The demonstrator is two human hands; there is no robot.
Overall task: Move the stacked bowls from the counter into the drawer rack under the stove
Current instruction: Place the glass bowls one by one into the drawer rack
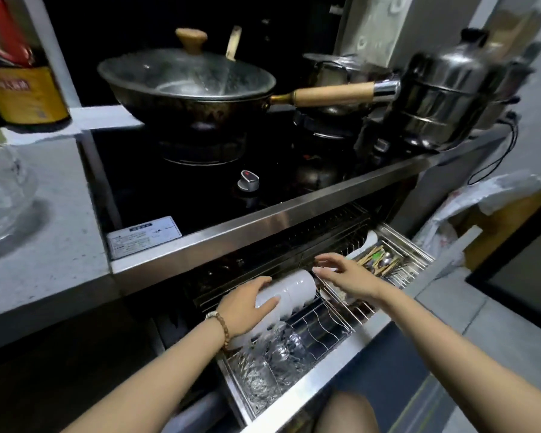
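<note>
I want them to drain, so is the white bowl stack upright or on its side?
On its side: the white bowl stack runs horizontally over the drawer rack, the left hand gripping its near end.

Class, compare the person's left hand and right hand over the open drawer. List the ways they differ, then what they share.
1. The left hand grips the stack of white bowls, which lies on its side; the right hand holds nothing, its fingers spread by the stack's far end.
2. The left wrist wears a bead bracelet; the right wrist is bare.
Shared: both hands reach over the drawer rack.
</note>
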